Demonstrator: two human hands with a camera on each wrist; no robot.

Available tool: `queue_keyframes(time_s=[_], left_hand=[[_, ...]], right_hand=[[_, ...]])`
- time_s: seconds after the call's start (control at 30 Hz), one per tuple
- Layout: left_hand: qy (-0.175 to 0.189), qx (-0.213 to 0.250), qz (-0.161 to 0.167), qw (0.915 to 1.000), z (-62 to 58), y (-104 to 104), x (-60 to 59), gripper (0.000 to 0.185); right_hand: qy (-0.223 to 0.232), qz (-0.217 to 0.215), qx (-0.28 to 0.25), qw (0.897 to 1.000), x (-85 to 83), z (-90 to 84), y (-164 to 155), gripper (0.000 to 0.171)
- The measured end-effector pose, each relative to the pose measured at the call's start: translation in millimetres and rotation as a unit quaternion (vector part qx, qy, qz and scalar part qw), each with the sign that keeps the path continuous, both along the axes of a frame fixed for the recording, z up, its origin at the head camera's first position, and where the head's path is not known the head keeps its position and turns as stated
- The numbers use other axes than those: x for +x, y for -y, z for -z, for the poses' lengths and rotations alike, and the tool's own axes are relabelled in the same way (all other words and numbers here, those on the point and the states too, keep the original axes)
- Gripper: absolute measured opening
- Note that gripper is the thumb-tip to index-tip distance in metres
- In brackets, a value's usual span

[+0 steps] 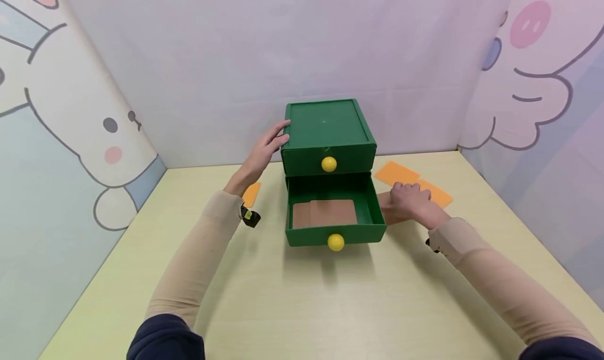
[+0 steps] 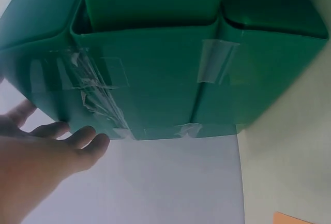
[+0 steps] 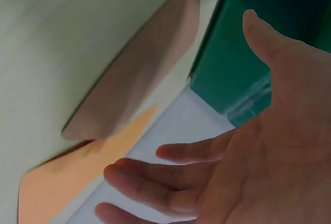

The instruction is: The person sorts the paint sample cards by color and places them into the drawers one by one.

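A green two-drawer box (image 1: pixel 325 123) stands on the table, its lower drawer (image 1: pixel 306 236) pulled out. Inside that drawer lie two overlapping brown cards (image 1: pixel 333 212). My left hand (image 1: pixel 261 153) is at the box's upper left side, fingertips right at the top edge; the left wrist view shows its fingers (image 2: pixel 83 140) spread beside the taped green side. To the right of the drawer is my right hand (image 1: pixel 411 198), over another brown card (image 1: pixel 397 221) on the table. In the right wrist view its palm and loosely bent fingers (image 3: pixel 155 177) hold nothing.
Two orange cards (image 1: pixel 397 172) lie right of the box, partly behind my right hand. Another orange card (image 1: pixel 252 194) is by my left wrist. Yellow knobs (image 1: pixel 329 164) stick out from both drawer fronts. A pale wall (image 1: pixel 212 77) rises behind the table.
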State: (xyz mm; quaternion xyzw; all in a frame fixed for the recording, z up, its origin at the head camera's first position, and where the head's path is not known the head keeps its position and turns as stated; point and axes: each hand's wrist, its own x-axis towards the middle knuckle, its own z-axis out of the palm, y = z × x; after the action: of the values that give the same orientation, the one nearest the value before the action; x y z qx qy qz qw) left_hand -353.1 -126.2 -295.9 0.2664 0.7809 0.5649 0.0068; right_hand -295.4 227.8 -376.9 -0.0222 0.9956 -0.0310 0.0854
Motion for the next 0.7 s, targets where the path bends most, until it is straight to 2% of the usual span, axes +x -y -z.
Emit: queue_keyframes(time_s=[0.13, 0.27, 0.47, 0.7], left_hand=[[0.009, -0.006, -0.001, 0.9999, -4.0, -3, 4.2, 0.053], [0.018, -0.004, 0.007, 0.9998, -6.4, -6, 8.7, 0.054], [0.016, 0.003, 0.0, 0.9999, 0.8, -6, 3.6, 0.053], [0.0, -0.002, -0.01, 0.9999, 5.4, -4, -0.3, 0.053]], right_hand=[[0.024, 0.017, -0.003, 1.0, -0.8, 7.0, 5, 0.086], [0.041, 0.022, -0.008, 0.999, -2.9, 11.4, 7, 0.084], [0.032, 0.023, -0.019, 0.999, -7.1, 13.3, 7, 0.076], [0.015, 0.018, -0.019, 1.0, -8.7, 10.9, 9, 0.078]])
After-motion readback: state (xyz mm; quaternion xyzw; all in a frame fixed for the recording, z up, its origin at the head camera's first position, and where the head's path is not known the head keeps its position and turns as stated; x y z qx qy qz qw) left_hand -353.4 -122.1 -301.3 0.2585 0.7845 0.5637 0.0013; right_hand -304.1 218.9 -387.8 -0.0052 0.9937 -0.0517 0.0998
